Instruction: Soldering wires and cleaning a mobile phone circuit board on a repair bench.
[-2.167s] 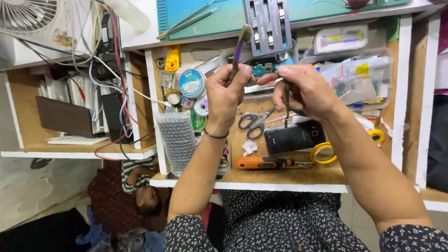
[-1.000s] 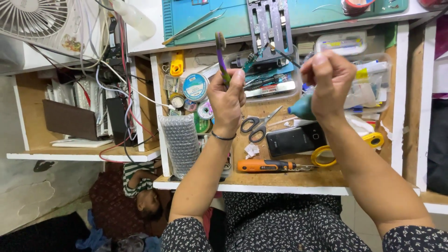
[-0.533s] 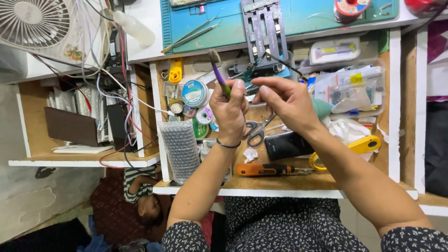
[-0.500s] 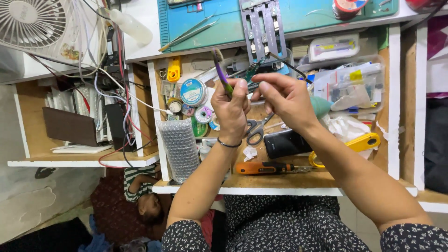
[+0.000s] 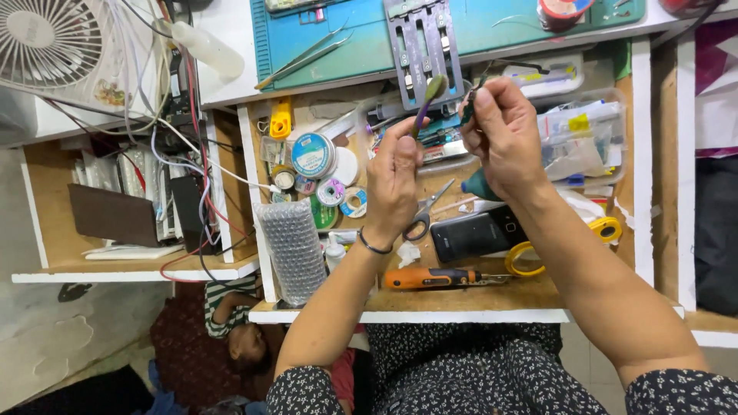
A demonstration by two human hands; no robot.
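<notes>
Left hand (image 5: 396,180) gripping purple brush (image 5: 427,98), right hand (image 5: 503,134) pinching small part (image 5: 470,105)

A small electronics repair workshop: a wooden pull-out drawer (image 5: 461,303) crammed with tools under a bench (image 5: 231,46) topped by a blue-green work mat (image 5: 492,27) with a metal board holder (image 5: 421,42) and tweezers (image 5: 307,55). Solder spools (image 5: 314,155), scissors (image 5: 424,215), an orange screwdriver (image 5: 430,278), a dark phone (image 5: 477,234) and yellow tape rolls (image 5: 530,257) fill the drawer, with tangled cables (image 5: 177,131) and a fan (image 5: 48,42) alongside

White-edged wooden desk (image 5: 461,313), fan (image 5: 48,42), grey floor (image 5: 69,338).
</notes>
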